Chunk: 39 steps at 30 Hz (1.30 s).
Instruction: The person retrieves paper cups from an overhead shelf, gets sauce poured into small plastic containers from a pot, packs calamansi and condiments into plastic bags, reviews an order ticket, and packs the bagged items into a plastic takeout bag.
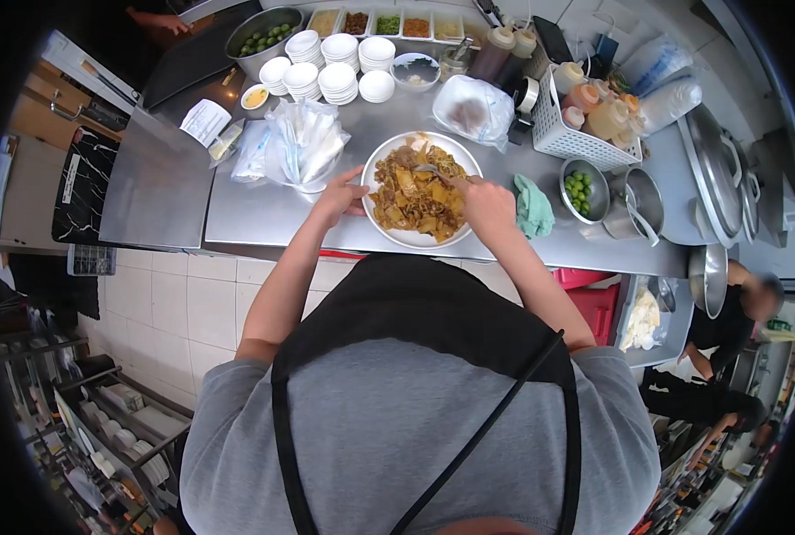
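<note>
A round white plate (375, 225) piled with brown stir-fried flat noodles (415, 198) sits near the front edge of the steel counter. My left hand (342, 193) grips the plate's left rim, thumb on top and fingers around the side. On the right, the fingers of my right hand (485, 201) are closed around a metal utensil (428, 168), a spoon or fork whose end rests in the noodles. A green cloth (533, 207) lies just right of my right hand. Clear plastic bags (306, 147) lie beyond my left hand.
Stacked white bowls (337, 80) and a tub of limes (272, 37) stand at the back. To the right are a white sauce-bottle basket (562, 134), a metal bowl of limes (583, 189) and a steel pot (638, 214). Other people (727, 308) are at far right.
</note>
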### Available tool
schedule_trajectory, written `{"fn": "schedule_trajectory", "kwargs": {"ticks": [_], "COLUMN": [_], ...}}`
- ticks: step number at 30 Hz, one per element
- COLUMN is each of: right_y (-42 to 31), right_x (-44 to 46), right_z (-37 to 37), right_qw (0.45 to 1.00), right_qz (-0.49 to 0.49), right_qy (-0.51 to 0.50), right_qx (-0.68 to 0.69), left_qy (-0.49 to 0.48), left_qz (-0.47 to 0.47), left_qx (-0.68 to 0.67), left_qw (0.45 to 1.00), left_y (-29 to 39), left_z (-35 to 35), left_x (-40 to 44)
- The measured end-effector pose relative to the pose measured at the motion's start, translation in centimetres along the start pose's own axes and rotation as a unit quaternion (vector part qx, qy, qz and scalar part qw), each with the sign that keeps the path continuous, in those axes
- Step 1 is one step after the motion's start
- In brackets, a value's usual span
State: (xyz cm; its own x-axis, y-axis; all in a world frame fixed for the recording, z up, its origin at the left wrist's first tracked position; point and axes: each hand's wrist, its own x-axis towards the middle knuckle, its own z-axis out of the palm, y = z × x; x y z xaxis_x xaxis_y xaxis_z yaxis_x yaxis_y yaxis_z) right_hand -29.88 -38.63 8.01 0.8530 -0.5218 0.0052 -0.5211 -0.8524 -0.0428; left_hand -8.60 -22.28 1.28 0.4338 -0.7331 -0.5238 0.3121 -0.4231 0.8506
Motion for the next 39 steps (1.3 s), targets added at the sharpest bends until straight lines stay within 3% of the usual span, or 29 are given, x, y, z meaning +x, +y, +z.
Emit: {"fn": "schedule_trajectory", "kwargs": {"ticks": [4, 13, 16, 23, 25, 26, 31, 34, 37, 39], "right_y": [0.0, -0.7, -1.0, -1.5, 0.8, 1.9, 11.8, 19.3, 26.8, 30.3], "right_x": [0.2, 1.9, 1.2, 1.3, 0.5, -0.4, -5.3, -7.9, -9.2, -9.0], "right_z": [-4.2, 1.3, -1.0, 0.7, -0.6, -2.6, -8.1, -9.0, -6.6, -5.0], "right_qw": [1.0, 0.998, 0.995, 0.998, 0.993, 0.981, 0.94, 0.886, 0.846, 0.831], "right_qz": [-0.019, 0.007, -0.001, -0.004, 0.046, 0.026, 0.209, 0.404, 0.481, 0.542], "right_qy": [0.012, 0.064, 0.095, 0.06, 0.092, 0.159, 0.241, 0.224, 0.209, 0.071], "right_qx": [0.017, 0.001, 0.016, 0.02, 0.059, 0.108, 0.121, -0.036, -0.096, -0.102], "left_qy": [-0.018, -0.046, -0.051, -0.057, -0.044, -0.05, -0.029, -0.014, 0.005, 0.015], "left_qz": [-0.004, -0.006, -0.005, -0.004, -0.006, -0.005, 0.011, 0.006, -0.003, -0.009], "left_qx": [-0.017, -0.032, -0.061, -0.048, -0.054, -0.052, -0.061, -0.024, 0.005, 0.011], "left_qw": [1.0, 0.998, 0.997, 0.997, 0.998, 0.997, 0.998, 1.0, 1.0, 1.0], "left_y": [0.0, 0.4, -0.1, 0.2, 0.0, -0.1, -0.3, -0.2, -0.7, -0.3], "left_z": [-0.3, -0.3, -0.4, -0.3, -0.1, -0.1, 0.6, 0.8, 0.7, 1.4], "left_x": [0.1, -0.3, 0.0, -0.2, -0.3, -0.4, -0.8, -0.9, -0.2, -0.8]}}
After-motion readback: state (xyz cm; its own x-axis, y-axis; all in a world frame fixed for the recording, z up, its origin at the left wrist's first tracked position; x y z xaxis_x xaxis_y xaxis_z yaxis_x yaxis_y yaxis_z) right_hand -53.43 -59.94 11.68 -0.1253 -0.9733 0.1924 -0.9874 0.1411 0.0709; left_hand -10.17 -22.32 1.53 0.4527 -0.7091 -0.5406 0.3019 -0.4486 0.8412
